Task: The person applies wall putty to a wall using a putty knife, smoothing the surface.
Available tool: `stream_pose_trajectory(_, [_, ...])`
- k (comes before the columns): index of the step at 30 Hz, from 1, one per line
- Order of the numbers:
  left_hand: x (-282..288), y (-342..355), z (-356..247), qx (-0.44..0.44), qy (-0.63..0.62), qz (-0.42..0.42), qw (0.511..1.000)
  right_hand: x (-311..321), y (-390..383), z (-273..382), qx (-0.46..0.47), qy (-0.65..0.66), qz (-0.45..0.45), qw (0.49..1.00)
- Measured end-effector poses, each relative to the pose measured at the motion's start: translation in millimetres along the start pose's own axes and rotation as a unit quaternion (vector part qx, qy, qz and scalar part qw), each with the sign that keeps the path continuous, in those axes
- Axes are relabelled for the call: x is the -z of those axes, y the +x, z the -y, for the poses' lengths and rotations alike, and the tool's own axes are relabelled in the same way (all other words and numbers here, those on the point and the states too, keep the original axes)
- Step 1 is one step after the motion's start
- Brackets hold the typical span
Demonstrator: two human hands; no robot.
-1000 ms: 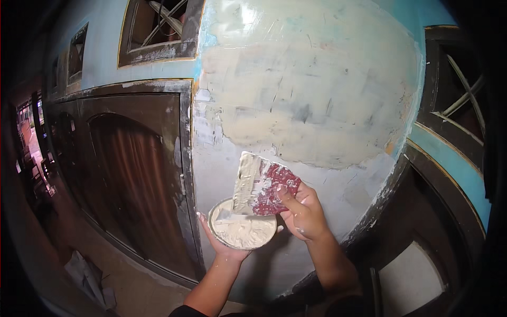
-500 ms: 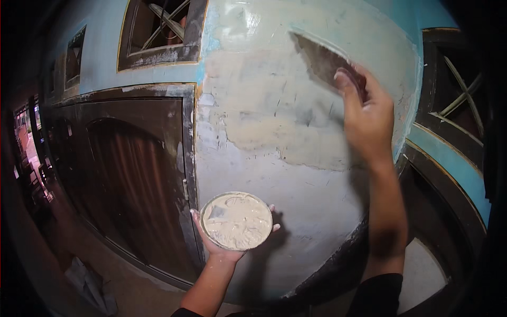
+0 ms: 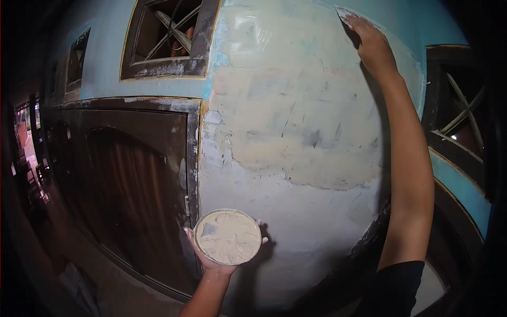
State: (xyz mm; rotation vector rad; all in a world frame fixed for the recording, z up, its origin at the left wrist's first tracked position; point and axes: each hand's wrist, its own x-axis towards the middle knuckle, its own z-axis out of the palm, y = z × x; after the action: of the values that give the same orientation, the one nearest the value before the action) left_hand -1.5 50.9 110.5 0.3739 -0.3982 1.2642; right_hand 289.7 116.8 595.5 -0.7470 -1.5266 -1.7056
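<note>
My left hand (image 3: 211, 267) cradles a round tub of cream putty (image 3: 228, 238) from underneath, fingertips showing at both sides, low in front of the wall. My right hand (image 3: 376, 53) is raised high to the upper right, gripping a flat putty knife (image 3: 348, 13) against the wall near its light blue paint. Only the knife's pale, smeared edge shows clearly; the rest is mostly behind my fingers. The wall (image 3: 296, 121) carries a broad, blotchy cream patch with a ragged lower edge over pale grey, and a glossy area near the top.
Left of the patched wall are a dark wooden door (image 3: 137, 190) with worn frame and a small latticed window (image 3: 163, 37) above it. Another latticed opening (image 3: 457, 105) is at right, over a dark frame. A passage (image 3: 26, 137) leads to daylight at far left.
My right hand and the putty knife have risen from over the tub to the top of the wall. The tub sits a little lower in the view, in my left hand throughout.
</note>
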Motion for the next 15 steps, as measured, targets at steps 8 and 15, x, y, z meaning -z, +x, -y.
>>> stream_pose_trajectory(8, [5, 12, 6, 0.024, -0.001, -0.001, 1.000, 7, -26, 16, -0.024, 0.056, 0.113, 0.992])
stream_pose_trajectory(15, [3, 13, 10, 0.041, -0.038, 0.026, 0.998, 26, -28, 29, -0.009, 0.087, 0.040, 0.995])
